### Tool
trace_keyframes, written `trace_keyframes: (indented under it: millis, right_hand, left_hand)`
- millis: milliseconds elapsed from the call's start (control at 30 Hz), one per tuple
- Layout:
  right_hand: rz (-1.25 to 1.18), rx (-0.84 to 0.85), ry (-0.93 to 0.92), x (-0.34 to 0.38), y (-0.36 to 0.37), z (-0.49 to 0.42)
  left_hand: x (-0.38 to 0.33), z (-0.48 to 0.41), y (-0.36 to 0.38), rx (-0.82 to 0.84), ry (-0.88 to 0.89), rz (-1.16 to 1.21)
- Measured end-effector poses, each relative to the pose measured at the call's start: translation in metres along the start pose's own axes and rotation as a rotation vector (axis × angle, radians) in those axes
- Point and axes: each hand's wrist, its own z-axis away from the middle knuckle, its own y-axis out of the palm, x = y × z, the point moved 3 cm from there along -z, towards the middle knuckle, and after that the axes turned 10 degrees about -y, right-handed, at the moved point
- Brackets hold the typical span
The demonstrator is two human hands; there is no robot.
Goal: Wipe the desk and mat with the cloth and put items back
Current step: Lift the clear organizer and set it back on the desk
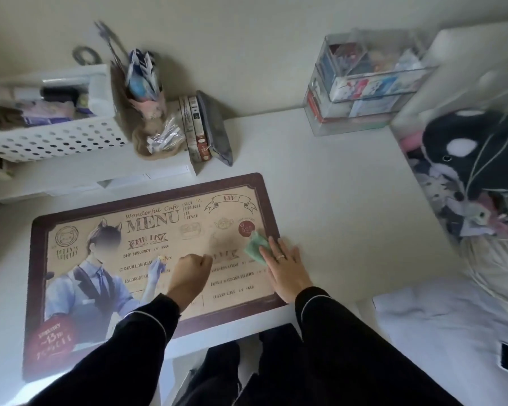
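Right hand (282,268), fingers flat, presses cloth (257,247) at 3 o'clock edge of mat (147,230); left hand (189,273) fisted, empty. Cloth judged soft, light: pin under palm.

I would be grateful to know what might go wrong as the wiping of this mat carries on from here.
The right hand presses the green cloth flat at the mat's right edge; a push could shift the mat, since the left hand only rests on it as a fist. A wide sweep toward the back might topple the upright books beside the grey pouch.
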Motion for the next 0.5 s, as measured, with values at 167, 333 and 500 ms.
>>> trace_keyframes:
  millis: [167,333,500]
  right_hand:
    - [-0.646,-0.401,0.163,-0.043,-0.069,-0.016]
    - [-0.927,-0.52,0.343,-0.159,-0.161,-0.025]
    - [-0.929,-0.708,0.471,-0.275,-0.232,-0.04]
  left_hand:
    - [-0.091,-0.012,0.012,0.124,-0.084,0.236]
    - [-0.203,-0.038,0.018,0.219,-0.072,0.449]
    - [-0.292,-0.071,0.026,0.326,-0.085,0.516]
